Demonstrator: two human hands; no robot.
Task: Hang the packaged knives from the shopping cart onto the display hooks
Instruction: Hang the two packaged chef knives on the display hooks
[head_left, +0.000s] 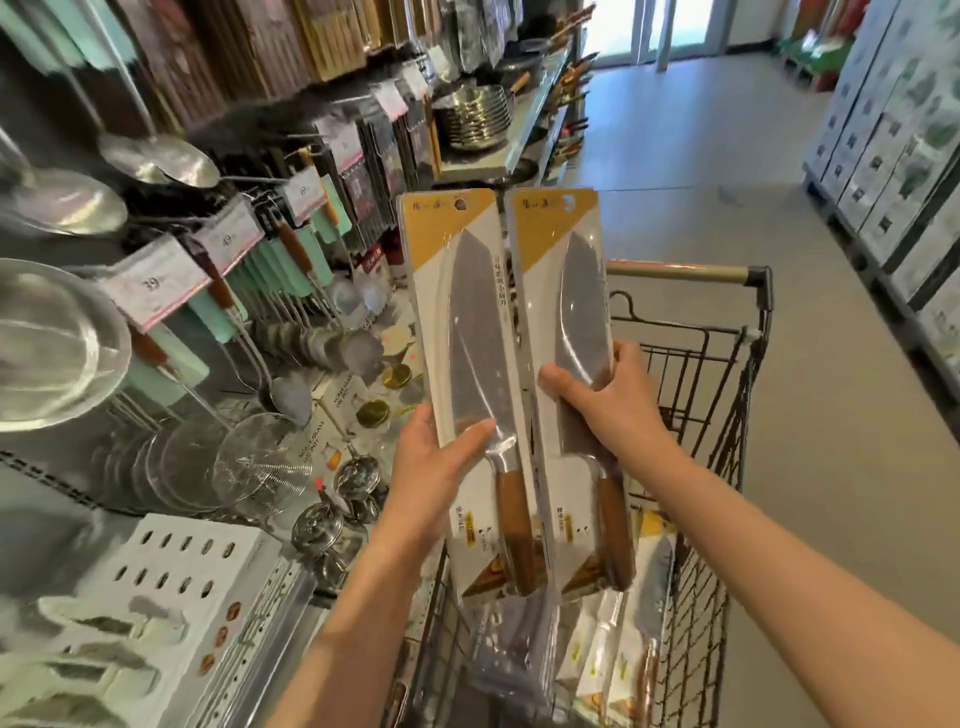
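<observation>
Head view: your left hand (441, 457) and right hand (602, 395) each pinch one carded wooden-handled knife pack (467, 332) (566, 332) above the wire shopping cart (727, 395). Aim each card's top hole squarely at a display hook.

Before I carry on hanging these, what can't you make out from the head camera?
- Free display hook: none identifiable; shelf side blurred.
- Cart contents: count unclear, hidden behind left knife pack, right knife pack and forearms.
- Price tags: print too small.
</observation>
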